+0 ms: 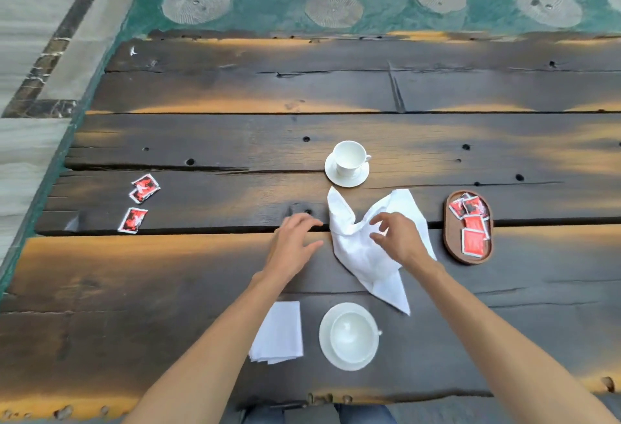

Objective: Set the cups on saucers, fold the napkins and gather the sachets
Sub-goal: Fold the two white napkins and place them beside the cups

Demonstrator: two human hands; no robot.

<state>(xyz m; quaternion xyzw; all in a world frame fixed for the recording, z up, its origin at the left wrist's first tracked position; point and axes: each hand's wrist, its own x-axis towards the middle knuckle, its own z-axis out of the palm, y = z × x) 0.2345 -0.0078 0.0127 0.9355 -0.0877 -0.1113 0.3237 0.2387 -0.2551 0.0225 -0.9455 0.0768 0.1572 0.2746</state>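
Observation:
A crumpled white napkin (356, 249) lies unfolded in the middle of the table. My right hand (398, 238) hovers over it with fingers spread, holding nothing. Just left of the napkin, my left hand (295, 242) is open above the wood. A folded white napkin (279, 333) lies near me, beside a white cup (353, 334) standing on its saucer (327, 354). A second cup (349, 154) stands on a saucer (336, 178) farther away. Three red sachets (139, 200) lie loose at the left. Several more sachets (472, 225) rest in an oval wooden tray (448, 238) at the right.
The dark plank table (201, 272) has wide gaps and holes. Its near edge runs along the bottom, and its left edge drops to a tiled floor (30, 54). A green strip with round mats (196, 3) lies beyond the far edge.

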